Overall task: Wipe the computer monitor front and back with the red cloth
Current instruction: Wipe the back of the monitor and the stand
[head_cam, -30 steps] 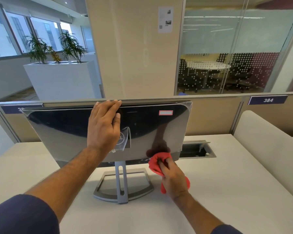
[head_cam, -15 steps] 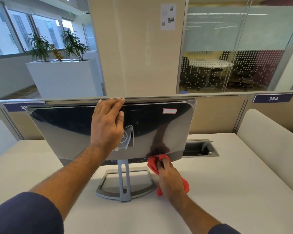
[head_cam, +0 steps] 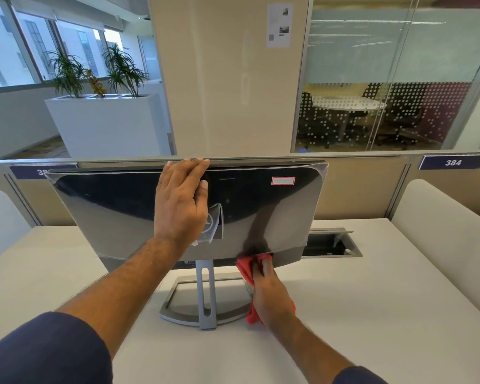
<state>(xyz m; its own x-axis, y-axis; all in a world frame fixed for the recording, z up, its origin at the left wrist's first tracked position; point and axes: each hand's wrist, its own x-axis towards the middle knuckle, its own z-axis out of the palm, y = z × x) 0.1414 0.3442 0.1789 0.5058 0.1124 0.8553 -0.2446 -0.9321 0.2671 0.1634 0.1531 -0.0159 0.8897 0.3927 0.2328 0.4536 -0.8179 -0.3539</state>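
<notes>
Desk, one monitor, one cloth, two hands

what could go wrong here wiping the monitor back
The monitor sits on a thin stand, steadied only by the left hand. A hard push from the right hand with the cloth at the lower edge might rock it. The loose film near the mount could snag the cloth.

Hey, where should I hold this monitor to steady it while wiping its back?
Grip the monitor by its top edge near the middle, from above, where the left hand rests: the thin panel tilts on one narrow stand, so a hold over the stem likely resists tipping while the right hand wipes with the red cloth.
</notes>
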